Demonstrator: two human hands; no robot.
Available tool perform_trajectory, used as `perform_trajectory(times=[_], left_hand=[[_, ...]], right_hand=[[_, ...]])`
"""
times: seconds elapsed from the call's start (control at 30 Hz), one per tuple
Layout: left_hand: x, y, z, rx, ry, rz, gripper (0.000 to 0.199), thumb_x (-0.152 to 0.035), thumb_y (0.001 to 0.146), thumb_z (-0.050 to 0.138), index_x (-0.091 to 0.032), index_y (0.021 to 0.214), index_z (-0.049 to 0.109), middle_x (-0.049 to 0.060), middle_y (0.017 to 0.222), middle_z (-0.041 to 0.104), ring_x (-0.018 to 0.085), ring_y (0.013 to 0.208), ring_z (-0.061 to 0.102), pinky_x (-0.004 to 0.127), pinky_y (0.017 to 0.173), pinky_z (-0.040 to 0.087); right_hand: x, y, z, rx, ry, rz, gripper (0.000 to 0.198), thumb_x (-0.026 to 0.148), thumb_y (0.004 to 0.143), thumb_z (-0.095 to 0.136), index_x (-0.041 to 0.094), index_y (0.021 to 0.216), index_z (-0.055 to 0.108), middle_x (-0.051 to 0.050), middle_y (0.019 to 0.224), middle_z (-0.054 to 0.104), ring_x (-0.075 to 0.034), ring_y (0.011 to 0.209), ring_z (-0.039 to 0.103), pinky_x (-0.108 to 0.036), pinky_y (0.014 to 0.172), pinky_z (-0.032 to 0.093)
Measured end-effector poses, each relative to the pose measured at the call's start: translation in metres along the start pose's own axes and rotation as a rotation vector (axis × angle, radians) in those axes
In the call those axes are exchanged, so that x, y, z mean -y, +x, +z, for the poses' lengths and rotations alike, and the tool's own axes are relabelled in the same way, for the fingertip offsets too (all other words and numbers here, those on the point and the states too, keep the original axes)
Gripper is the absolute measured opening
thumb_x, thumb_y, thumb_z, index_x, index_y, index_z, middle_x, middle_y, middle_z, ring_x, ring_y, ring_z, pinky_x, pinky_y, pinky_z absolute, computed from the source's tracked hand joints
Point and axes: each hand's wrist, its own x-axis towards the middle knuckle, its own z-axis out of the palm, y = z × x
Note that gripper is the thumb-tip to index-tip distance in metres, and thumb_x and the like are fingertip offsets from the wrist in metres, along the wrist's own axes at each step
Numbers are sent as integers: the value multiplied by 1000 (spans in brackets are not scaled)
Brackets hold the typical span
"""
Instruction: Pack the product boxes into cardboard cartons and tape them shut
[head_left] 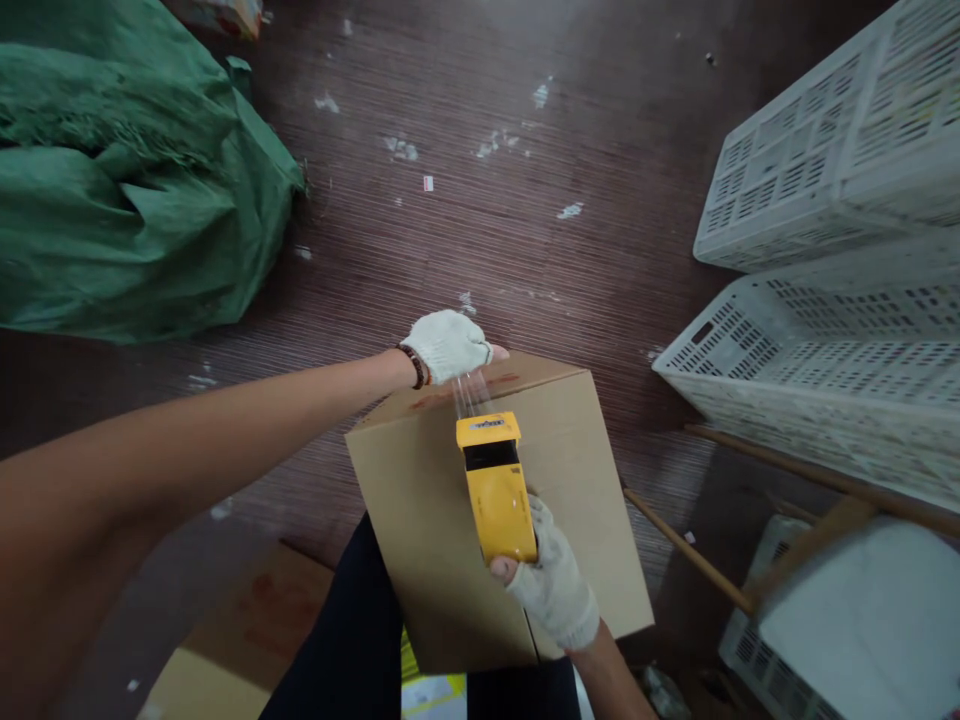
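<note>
A closed cardboard box (pixel 442 540) stands in front of my legs, its top seam running toward me. My right hand (pixel 555 585), in a white fingerless glove, is wrapped round a yellow tape dispenser (pixel 501 505) above the box top. Clear packing tape (pixel 472 393) stretches from the dispenser's front to the far side of the box. There my left hand (pixel 450 346), gloved the same way, lies over the tape with its fingers stretched to the right. Its palm side is hidden.
A large green sack (pixel 142 220) lies at the left. White plastic crates (pixel 787 190) stand at the right, near a wooden pole (pixel 690 545) and a white stool-like seat (pixel 870 620). Another cardboard piece (pixel 240 640) rests at lower left. Scuffs mark the brown floor (pixel 450 240).
</note>
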Motion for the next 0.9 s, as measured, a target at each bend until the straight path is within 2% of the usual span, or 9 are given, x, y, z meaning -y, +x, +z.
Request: perform_trajectory(times=[0.13, 0.27, 0.33, 0.43, 0.5, 0.6, 0.7, 0.8, 0.9], left_hand=[[9, 9, 11, 38, 159, -35, 51, -61, 87, 48, -21, 99, 77, 9, 97, 73, 26, 96, 64, 28, 69, 39], [18, 16, 34, 140, 199, -30, 42, -55, 89, 47, -29, 108, 74, 7, 106, 72, 28, 103, 63, 31, 75, 43], [22, 19, 54, 203, 159, -52, 46, -57, 89, 43, -28, 106, 75, 7, 107, 72, 28, 104, 63, 31, 76, 45], [27, 20, 79, 252, -32, -155, 67, -74, 84, 34, -23, 98, 76, 10, 107, 72, 29, 103, 64, 32, 77, 47], [32, 18, 83, 216, -105, -169, 69, -77, 79, 41, -20, 102, 73, 14, 111, 70, 33, 106, 63, 39, 84, 48], [41, 8, 69, 93, -141, -188, 58, -60, 79, 56, -14, 112, 68, 21, 121, 64, 41, 117, 55, 54, 98, 40], [42, -10, 56, 99, -328, -150, 52, -52, 92, 36, -16, 110, 70, 14, 120, 67, 30, 118, 58, 44, 103, 41], [36, -34, 62, 213, -617, -43, 74, -58, 96, 6, -23, 118, 68, 1, 121, 68, 15, 116, 60, 26, 104, 43], [30, -54, 77, 189, -858, -23, 86, -71, 90, 4, -20, 126, 63, 1, 132, 61, 15, 127, 52, 26, 114, 32]], right_hand=[[15, 10, -3, -12, 14, 135, 40, 56, 80, 61, 20, 94, 65, -10, 90, 65, -26, 87, 64, -41, 79, 58], [26, 18, -5, 45, 43, 354, 46, 62, 76, 60, 17, 87, 65, -11, 85, 65, -23, 76, 63, -38, 67, 56], [27, 20, -5, 54, 48, 414, 49, 63, 73, 62, 16, 86, 66, -11, 85, 65, -23, 75, 62, -35, 65, 55], [26, 20, -5, 62, 48, 437, 48, 61, 72, 64, 16, 87, 66, -11, 84, 65, -22, 76, 61, -32, 64, 54], [25, 19, -4, 69, 51, 447, 47, 61, 74, 63, 16, 87, 65, -10, 83, 65, -21, 76, 61, -31, 63, 54], [24, 19, -3, 72, 61, 462, 48, 62, 75, 61, 16, 86, 64, -9, 79, 65, -22, 76, 61, -31, 62, 53], [24, 21, -2, 74, 69, 466, 48, 62, 73, 62, 15, 85, 64, -9, 78, 65, -22, 76, 61, -31, 62, 53], [27, 25, 0, 53, 74, 474, 50, 62, 71, 63, 14, 84, 65, -11, 79, 66, -23, 76, 62, -33, 63, 54], [35, 29, 1, 51, 101, 490, 54, 66, 72, 58, 13, 80, 65, -11, 76, 66, -23, 70, 61, -32, 61, 52]])
